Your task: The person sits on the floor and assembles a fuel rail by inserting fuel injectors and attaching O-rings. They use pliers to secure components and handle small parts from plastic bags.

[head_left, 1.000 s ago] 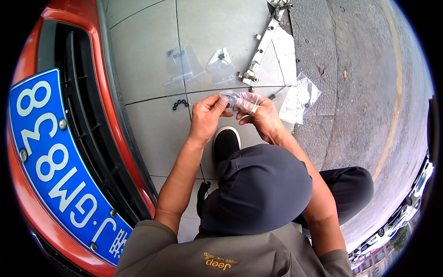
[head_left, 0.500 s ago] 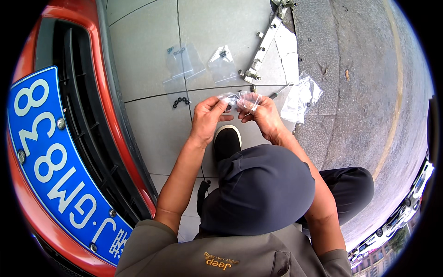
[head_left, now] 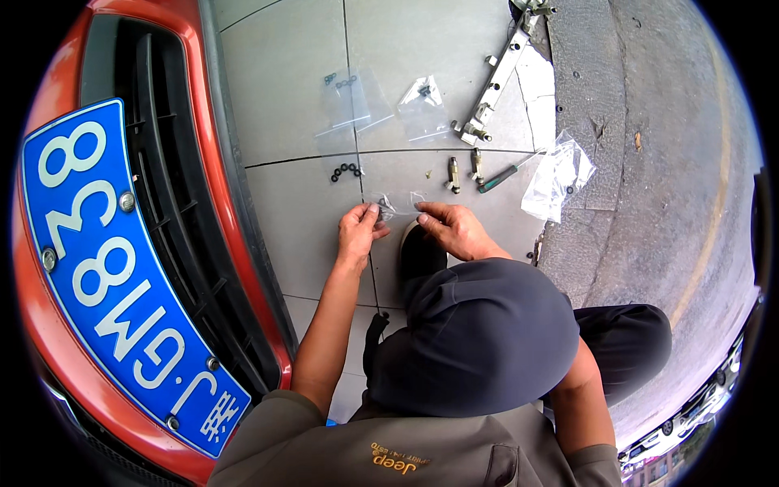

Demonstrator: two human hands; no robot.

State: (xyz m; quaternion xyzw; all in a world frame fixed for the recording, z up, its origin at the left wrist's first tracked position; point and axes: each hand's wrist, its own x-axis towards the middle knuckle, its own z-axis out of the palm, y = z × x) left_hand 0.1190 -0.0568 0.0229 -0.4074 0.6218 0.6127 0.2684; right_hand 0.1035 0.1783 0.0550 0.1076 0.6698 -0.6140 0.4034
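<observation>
Outdoors, grey tiled pavement point(head_left: 284, 89) (red car bumper point(head_left: 243, 243) alongside): both hands point(head_left: 406, 227) pinching small clear bag point(head_left: 398, 203).

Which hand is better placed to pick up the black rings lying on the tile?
Left. The left hand is nearer the black rings; the right hand, pinching the small clear bag, is farther.

Olive shirt (short-sleeved), dark trousers

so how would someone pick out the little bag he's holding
Start at the red car bumper on the left and look right along the grey tiles. Several clear bags lie flat there; this small clear bag is the only one pinched between both hands, above the dark shoe.
</observation>
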